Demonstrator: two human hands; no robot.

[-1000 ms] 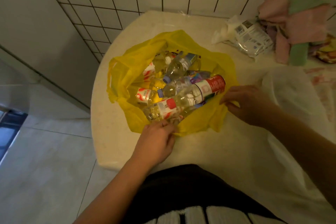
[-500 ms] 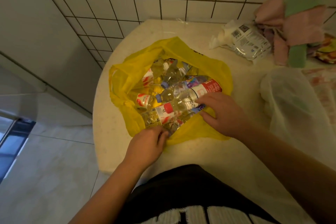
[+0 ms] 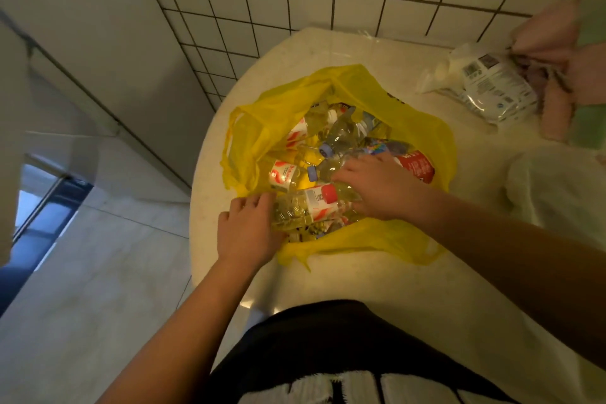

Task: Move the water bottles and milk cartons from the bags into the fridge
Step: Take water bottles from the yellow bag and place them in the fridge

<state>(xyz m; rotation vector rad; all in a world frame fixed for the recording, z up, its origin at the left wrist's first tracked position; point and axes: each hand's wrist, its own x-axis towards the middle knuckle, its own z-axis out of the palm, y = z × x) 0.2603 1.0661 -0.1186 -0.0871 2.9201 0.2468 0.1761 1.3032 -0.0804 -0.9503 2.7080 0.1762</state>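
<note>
The counter (image 3: pixel 360 282) carries the open yellow bag (image 3: pixel 426 134) at its rounded left end, with a pale bag (image 3: pixel 557 193) toward its right edge. The water bottles (image 3: pixel 341 133) lie heaped inside the yellow bag; none is out yet. The right hand (image 3: pixel 383 187) has come off the bag's rim into the heap and now wraps the cap end of the nearest bottle (image 3: pixel 311 207). The left hand (image 3: pixel 249 229) has slid to its base, fingers curled, though whether round bottle or bag rim I cannot tell. The first lift looks about to start.
</note>
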